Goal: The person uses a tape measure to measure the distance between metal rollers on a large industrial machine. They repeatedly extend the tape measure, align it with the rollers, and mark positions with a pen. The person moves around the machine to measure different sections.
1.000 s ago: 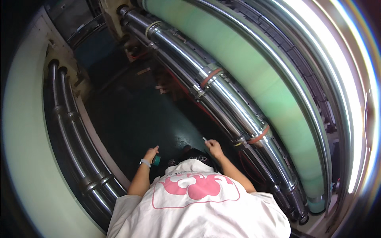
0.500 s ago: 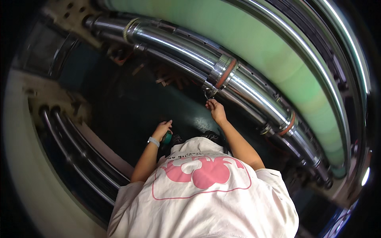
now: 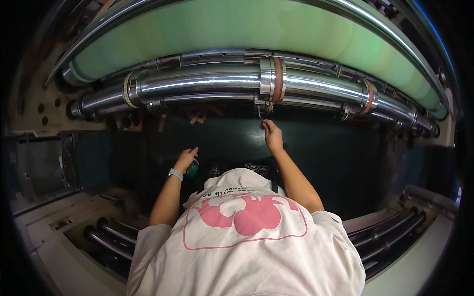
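My right hand [image 3: 272, 136] pinches a thin bent metal tool that looks like a hex key [image 3: 260, 114]. Its far end meets a small bracket [image 3: 263, 103] under a metal collar with an orange-red band [image 3: 278, 80] on the chrome shaft [image 3: 207, 84]. I cannot make out whether the tip sits in a screw. Lower and to the left, my left hand [image 3: 186, 159] is curled round a round dark green object, perhaps a tape roll [image 3: 192, 169], and touches no part of the machine.
A wide pale green roller [image 3: 247, 29] lies behind the shaft. A second orange-red banded collar [image 3: 369, 96] sits further right, a yellowish-ringed one [image 3: 129, 90] at left. Strips of brown material [image 3: 199, 116] lie below the shaft. More rods [image 3: 116, 237] run beside me.
My head view has turned, so the shaft and roller now run nearly level instead of slanting. My right hand keeps the tool at the same bracket; my left hand still holds the green object.
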Demonstrator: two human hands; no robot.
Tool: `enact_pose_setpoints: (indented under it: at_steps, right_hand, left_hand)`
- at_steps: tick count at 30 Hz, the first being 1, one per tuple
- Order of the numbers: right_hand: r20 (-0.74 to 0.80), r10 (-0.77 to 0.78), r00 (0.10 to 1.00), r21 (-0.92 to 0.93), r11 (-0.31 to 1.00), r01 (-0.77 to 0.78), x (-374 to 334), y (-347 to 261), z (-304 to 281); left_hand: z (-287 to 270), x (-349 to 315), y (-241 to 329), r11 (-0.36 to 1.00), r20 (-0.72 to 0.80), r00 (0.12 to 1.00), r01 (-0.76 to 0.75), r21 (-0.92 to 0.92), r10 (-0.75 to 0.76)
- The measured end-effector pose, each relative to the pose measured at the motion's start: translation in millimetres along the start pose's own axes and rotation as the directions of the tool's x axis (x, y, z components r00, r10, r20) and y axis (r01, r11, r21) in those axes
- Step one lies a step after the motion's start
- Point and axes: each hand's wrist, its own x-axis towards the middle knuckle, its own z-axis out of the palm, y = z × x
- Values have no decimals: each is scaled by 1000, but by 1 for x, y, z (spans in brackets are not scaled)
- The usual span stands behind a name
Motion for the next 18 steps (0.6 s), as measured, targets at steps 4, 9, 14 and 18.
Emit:
enact_pose_setpoints:
  at_steps: [4,9,14,18]
  right_hand:
    - [-33,27,999,11,1000,-27,0,-1,1]
    - [-11,58,998,-58,997,-59,11,15,11]
    - [10,147,989,-49,988,-146,18,23,21]
    - [83,116,990,64,991,-121,23,40,18]
  left_hand:
    - [-9,6,-2,997,9,1000,-11,72,10]
    - [-13,10,-14,997,-10,1000,11,75,-11]
    - [-6,4,-21,999,-41,999,35,28,-33]
    - [7,-6,-12,998,-59,997,56,41,-54]
